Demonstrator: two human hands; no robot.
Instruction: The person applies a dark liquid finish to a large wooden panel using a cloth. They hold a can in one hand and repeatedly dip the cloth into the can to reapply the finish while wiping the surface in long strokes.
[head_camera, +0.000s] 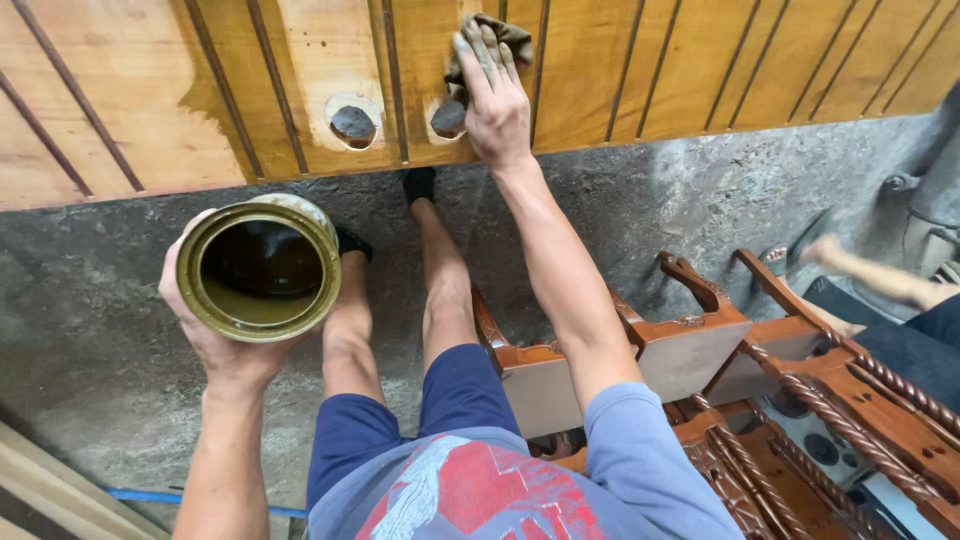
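A furniture or woodworking workshop: a grooved wooden panel (620, 70) lies half-coated in wet finish above a rough concrete floor (90, 330), with carved, reddish chair frames (700, 340) stacked beside it and an open can of stain (260, 268).

Soft, even daylight filling scene; no hard shadows falling. Wet stain glistening darker on grooved light-brown wooden panel (700, 70). Faint sheen showing on dark liquid inside open round olive-green metal can (260, 270). Wide lens bending straight lines near edges. Foot of another person (815, 250) at right blurring slightly. Centre staying sharp.
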